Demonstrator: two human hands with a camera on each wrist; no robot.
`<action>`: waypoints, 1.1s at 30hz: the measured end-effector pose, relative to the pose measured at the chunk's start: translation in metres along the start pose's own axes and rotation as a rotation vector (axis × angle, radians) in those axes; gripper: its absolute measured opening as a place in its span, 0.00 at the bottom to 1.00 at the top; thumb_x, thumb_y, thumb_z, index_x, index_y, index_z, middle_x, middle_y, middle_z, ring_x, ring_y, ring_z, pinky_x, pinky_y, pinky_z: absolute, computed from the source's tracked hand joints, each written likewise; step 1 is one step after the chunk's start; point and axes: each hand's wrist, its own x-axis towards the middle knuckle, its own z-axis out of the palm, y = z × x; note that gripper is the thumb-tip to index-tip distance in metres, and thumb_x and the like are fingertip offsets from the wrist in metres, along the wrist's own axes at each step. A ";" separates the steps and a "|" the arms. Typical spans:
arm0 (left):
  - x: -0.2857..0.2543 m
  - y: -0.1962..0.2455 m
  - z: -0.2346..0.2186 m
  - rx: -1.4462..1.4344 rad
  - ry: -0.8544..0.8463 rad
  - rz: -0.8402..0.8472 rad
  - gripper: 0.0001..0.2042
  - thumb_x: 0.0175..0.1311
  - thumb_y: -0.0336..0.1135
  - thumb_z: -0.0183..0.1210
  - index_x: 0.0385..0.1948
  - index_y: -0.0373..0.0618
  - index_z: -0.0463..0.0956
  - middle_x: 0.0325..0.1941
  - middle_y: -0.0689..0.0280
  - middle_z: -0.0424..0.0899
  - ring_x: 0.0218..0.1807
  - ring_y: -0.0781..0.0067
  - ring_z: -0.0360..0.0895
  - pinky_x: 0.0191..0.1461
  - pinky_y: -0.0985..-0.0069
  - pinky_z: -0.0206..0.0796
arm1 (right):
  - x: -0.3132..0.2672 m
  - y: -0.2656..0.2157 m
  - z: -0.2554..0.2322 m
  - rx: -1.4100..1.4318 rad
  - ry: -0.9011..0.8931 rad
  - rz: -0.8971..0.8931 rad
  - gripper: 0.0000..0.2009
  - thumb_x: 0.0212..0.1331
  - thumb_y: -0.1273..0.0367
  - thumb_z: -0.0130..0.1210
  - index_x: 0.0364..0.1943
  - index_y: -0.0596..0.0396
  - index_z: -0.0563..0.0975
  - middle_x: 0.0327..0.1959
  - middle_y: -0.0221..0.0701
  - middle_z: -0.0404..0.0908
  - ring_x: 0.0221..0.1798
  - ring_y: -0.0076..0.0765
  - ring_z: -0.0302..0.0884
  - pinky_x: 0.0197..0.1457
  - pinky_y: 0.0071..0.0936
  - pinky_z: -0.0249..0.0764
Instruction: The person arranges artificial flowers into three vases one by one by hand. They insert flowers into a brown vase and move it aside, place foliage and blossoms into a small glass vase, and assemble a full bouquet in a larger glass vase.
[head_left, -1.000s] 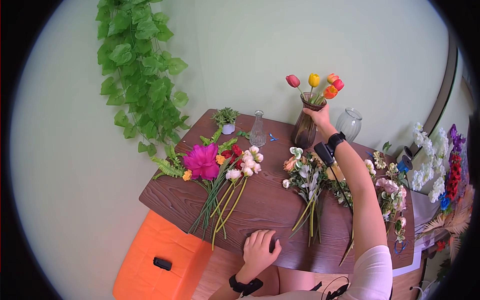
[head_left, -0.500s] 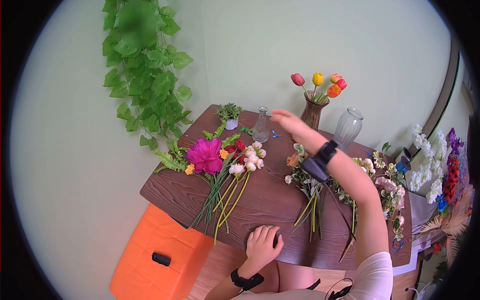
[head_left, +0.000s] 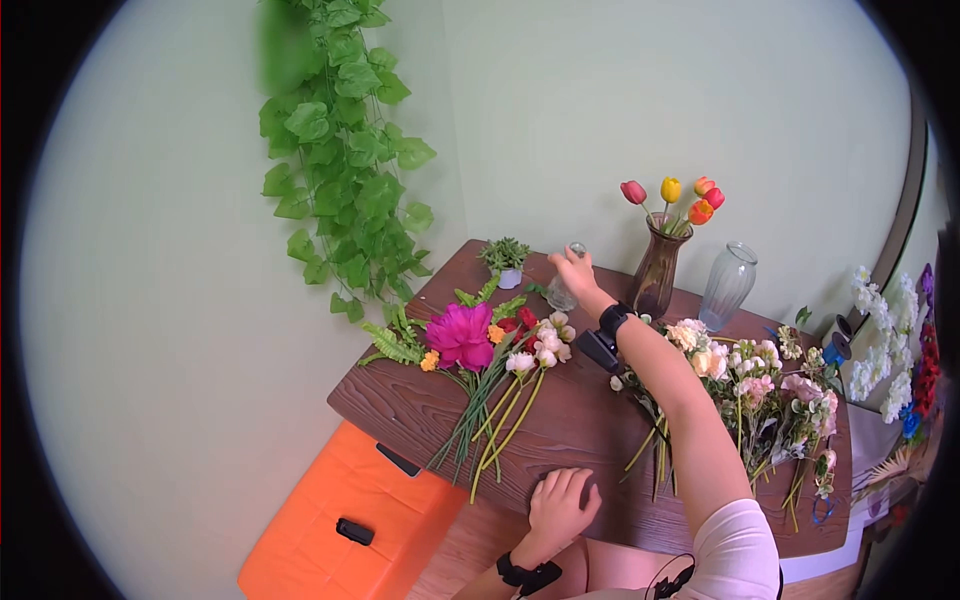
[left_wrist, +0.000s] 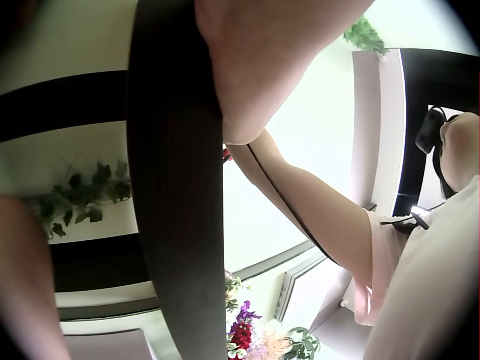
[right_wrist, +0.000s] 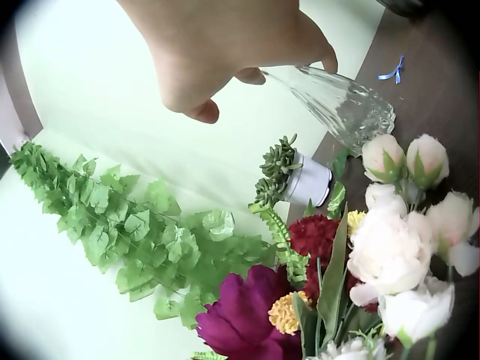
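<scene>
vase (right_wrist: 341, 109): clear glossy glass | table (head_left: 400, 400): grained brown wood

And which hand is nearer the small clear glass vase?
Right. The right hand is at the neck of the vase; the left hand rests at the brown wooden table's near edge.

Yeah, can't make out any readable text, labels, brands, numbers or signs in any of these views, sorry folks.
</scene>
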 end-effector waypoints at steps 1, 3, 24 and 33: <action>-0.001 0.001 0.000 0.006 0.007 -0.001 0.11 0.46 0.34 0.58 0.33 0.47 0.74 0.33 0.67 0.77 0.37 0.67 0.74 0.37 0.72 0.66 | 0.000 0.001 -0.003 0.055 0.053 -0.066 0.38 0.45 0.46 0.47 0.61 0.51 0.62 0.66 0.54 0.41 0.70 0.55 0.38 0.69 0.37 0.43; 0.000 0.002 -0.001 -0.004 -0.004 -0.003 0.11 0.46 0.34 0.58 0.33 0.47 0.74 0.33 0.67 0.77 0.37 0.66 0.74 0.37 0.72 0.66 | -0.003 -0.002 -0.012 0.101 0.110 -0.122 0.37 0.46 0.47 0.47 0.61 0.53 0.62 0.65 0.53 0.44 0.69 0.53 0.39 0.68 0.36 0.44; -0.004 0.002 0.002 0.011 -0.067 0.081 0.11 0.49 0.33 0.56 0.36 0.44 0.73 0.36 0.64 0.76 0.41 0.63 0.71 0.42 0.68 0.63 | -0.370 0.013 -0.238 0.457 -0.187 0.034 0.35 0.59 0.44 0.32 0.64 0.53 0.50 0.66 0.34 0.56 0.69 0.39 0.46 0.62 0.58 0.50; -0.006 0.004 0.005 0.014 -0.071 0.083 0.11 0.49 0.31 0.56 0.36 0.45 0.74 0.36 0.64 0.76 0.42 0.62 0.71 0.43 0.67 0.62 | -0.391 0.054 -0.248 0.316 -0.087 0.050 0.35 0.61 0.44 0.31 0.62 0.58 0.50 0.62 0.40 0.62 0.67 0.42 0.51 0.64 0.50 0.50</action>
